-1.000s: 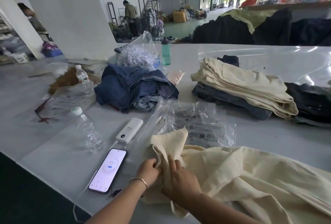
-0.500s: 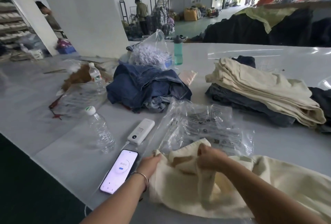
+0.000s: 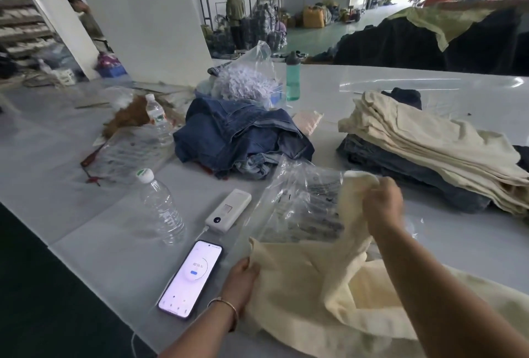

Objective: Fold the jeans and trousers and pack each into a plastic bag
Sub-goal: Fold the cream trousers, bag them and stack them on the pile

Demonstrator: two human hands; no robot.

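Cream cloth trousers (image 3: 329, 286), creased, one corner lifted.

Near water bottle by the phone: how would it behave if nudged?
The bottle looks empty and clear, so probably very light. It stands upright and tall on a narrow base, so a nudge likely tips it. Once down, its round body would probably roll on the smooth table.

We saw a phone (image 3: 191, 279) lying face up on the grey table (image 3: 71, 208), its screen lit, with a white power bank (image 3: 228, 210) just beyond it. A clear water bottle (image 3: 161, 207) stood upright to their left, and a second one (image 3: 157, 117) stood farther back. A teal bottle (image 3: 293, 77) stood near the far edge. Beyond the table a person (image 3: 235, 18) stood among bundles.
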